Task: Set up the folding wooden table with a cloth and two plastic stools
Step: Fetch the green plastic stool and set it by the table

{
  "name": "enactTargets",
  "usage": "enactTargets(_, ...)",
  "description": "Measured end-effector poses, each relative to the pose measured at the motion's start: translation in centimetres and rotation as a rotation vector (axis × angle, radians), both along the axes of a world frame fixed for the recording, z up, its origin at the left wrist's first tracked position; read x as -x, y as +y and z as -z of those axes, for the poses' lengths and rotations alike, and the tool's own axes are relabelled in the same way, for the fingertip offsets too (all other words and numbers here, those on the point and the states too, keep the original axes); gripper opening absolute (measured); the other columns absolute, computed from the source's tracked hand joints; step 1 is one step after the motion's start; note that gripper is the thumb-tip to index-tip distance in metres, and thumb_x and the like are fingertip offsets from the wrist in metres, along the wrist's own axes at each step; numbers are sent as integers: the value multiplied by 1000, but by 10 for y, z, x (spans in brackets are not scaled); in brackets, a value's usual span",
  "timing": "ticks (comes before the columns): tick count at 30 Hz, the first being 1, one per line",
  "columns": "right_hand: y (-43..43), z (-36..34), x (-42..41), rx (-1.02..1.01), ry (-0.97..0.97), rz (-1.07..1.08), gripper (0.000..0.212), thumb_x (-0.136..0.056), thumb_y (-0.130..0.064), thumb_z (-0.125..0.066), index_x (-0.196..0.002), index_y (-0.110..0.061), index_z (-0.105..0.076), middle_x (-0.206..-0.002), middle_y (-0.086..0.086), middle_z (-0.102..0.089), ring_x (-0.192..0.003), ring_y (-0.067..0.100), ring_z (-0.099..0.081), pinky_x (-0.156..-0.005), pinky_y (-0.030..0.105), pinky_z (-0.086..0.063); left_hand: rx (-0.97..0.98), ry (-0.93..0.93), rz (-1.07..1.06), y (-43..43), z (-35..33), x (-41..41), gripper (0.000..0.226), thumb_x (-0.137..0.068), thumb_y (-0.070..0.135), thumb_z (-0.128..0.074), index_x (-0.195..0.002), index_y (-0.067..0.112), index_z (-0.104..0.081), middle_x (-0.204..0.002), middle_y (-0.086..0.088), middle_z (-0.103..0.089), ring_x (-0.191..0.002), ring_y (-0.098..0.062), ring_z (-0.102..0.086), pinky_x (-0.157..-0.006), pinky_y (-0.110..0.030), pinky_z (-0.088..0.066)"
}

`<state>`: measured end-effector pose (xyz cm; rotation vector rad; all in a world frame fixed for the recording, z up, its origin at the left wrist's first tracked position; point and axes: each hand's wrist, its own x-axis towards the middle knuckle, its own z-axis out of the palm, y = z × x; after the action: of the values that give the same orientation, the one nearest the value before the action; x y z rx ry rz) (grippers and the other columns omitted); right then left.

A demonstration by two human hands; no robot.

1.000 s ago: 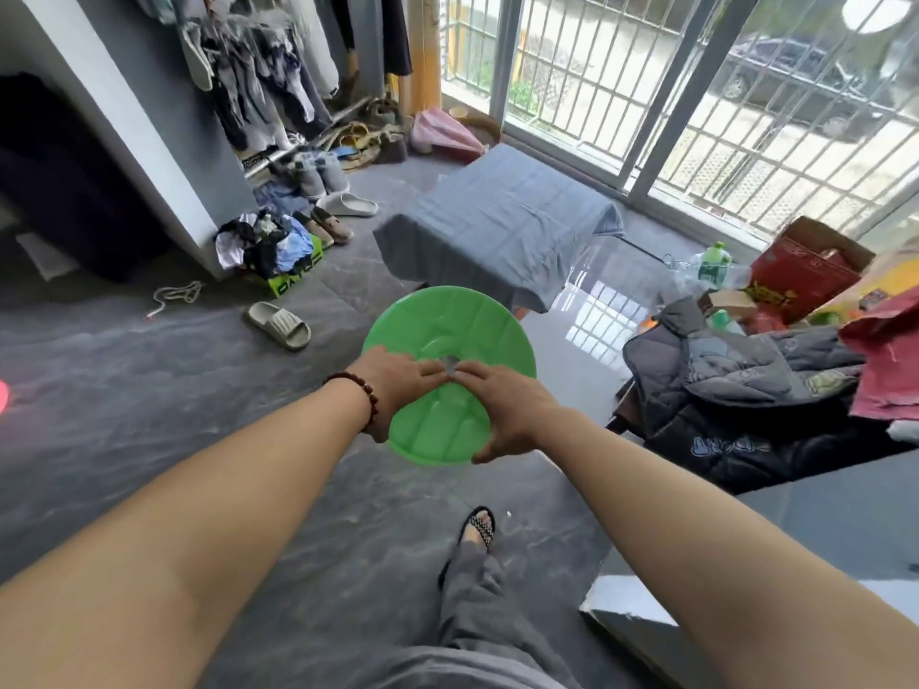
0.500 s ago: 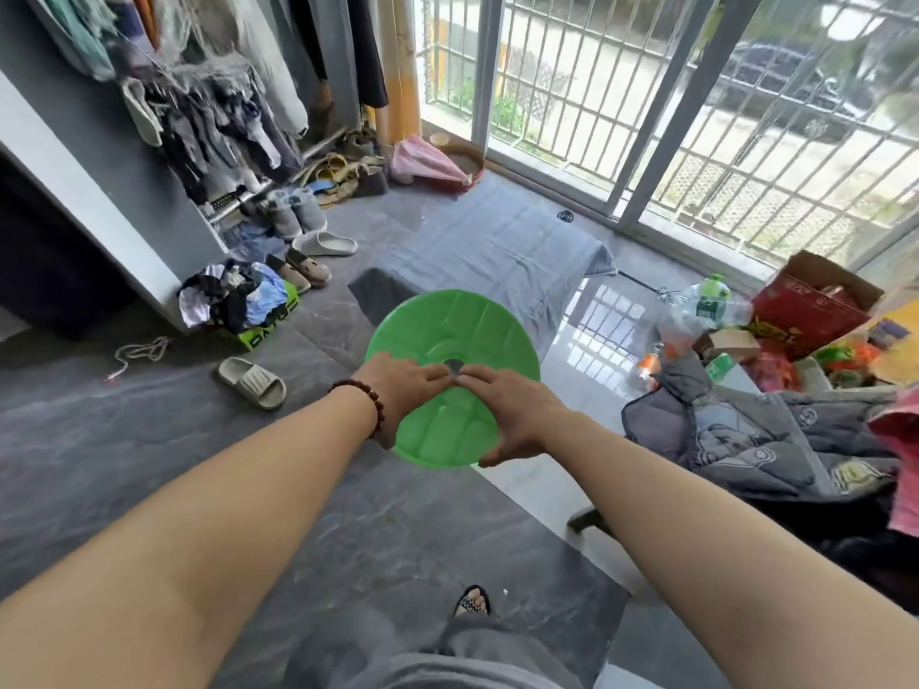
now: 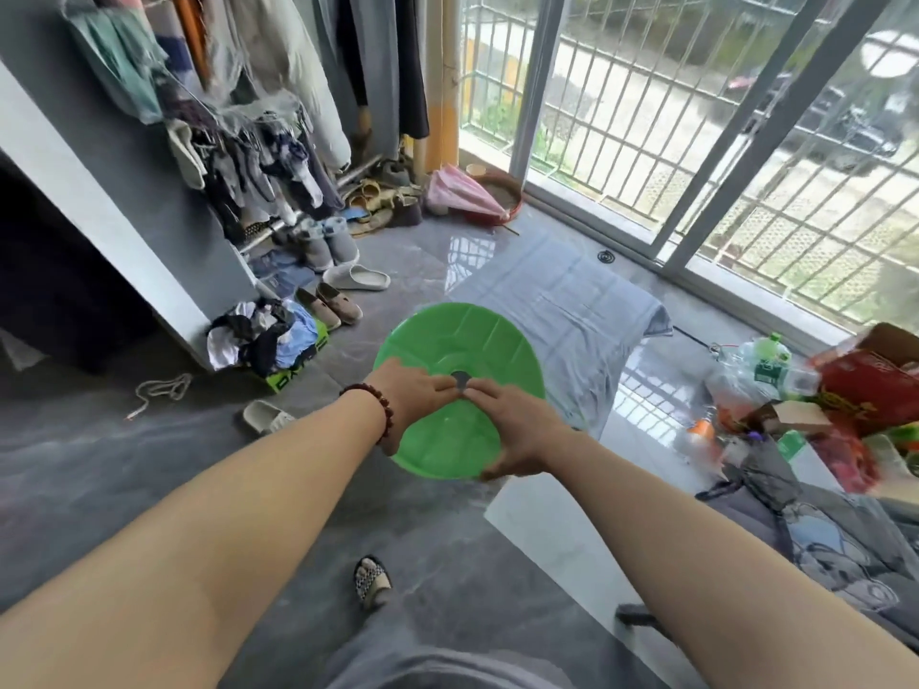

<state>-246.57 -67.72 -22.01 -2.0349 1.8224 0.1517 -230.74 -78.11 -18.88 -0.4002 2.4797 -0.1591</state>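
My left hand (image 3: 413, 390) and right hand (image 3: 517, 435) grip the green stool (image 3: 462, 340). It likely needs setting down beside the clothed table (image 3: 572, 300) next.

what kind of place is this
Probably a lived-in room at home, beside a barred sliding glass door: hanging clothes, shoes and slippers on the floor, and a cloth-covered low table.
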Motion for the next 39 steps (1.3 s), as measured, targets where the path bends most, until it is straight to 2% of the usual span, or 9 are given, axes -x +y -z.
enactTargets(4,-85,-10,-12,28,7,-33,113,-59,-45,-85,-149,-16,-22,-154,-2,-20,-130,24,-37,-111,35,-33,58,35,-16,-76,-13,-18,114,-67,33,-79,-150,23,0,-149,9,-20,-120,-19,-48,-87,-38,-45)
enactTargets(8,-146,-13,-30,84,-9,-28,113,-59,-46,-84,-149,-17,-23,-154,-5,-21,-129,23,-38,-109,34,-36,95,33,-23,-139,-18,-35,118,-67,32,-78,-149,25,5,-153,11,-13,-118,-19,-50,-89,-38,-48)
enactTargets(16,-236,-2,-24,-6,-23,-78,117,-58,-43,-86,-150,-16,-19,-156,-2,-20,-133,24,-36,-111,33,-32,28,28,-52,-224,0,-34,114,-68,33,-77,-150,26,2,-152,13,-13,-118,-19,-49,-87,-39,-47)
enactTargets(23,-349,5,11,45,-35,-81,114,-62,-45,-83,-151,-21,-16,-156,-5,-19,-131,22,-38,-107,32,-33,40,28,-83,-338,6,1,115,-66,32,-78,-150,26,2,-155,13,-7,-117,-20,-50,-85,-40,-48)
enactTargets(30,-460,-6,62,79,-47,-93,117,-61,-46,-83,-151,-22,-13,-156,-7,-16,-132,23,-36,-109,34,-34,83,8,-106,-447,-8,51,115,-67,30,-78,-149,25,2,-155,12,-12,-117,-20,-51,-86,-39,-47)
enactTargets(34,-506,-5,86,65,-39,-98,117,-62,-46,-83,-152,-22,-13,-157,-8,-13,-134,22,-34,-110,34,-33,70,-28,-110,-489,-13,77,114,-69,29,-78,-150,22,2,-156,11,-8,-122,-21,-46,-89,-39,-45)
enactTargets(39,-552,4,113,55,-48,-64,116,-63,-47,-82,-152,-22,-13,-156,-8,-14,-133,21,-34,-110,33,-32,54,-24,-70,-543,-3,105,114,-68,35,-79,-150,22,0,-154,12,-12,-118,-21,-48,-87,-39,-47)
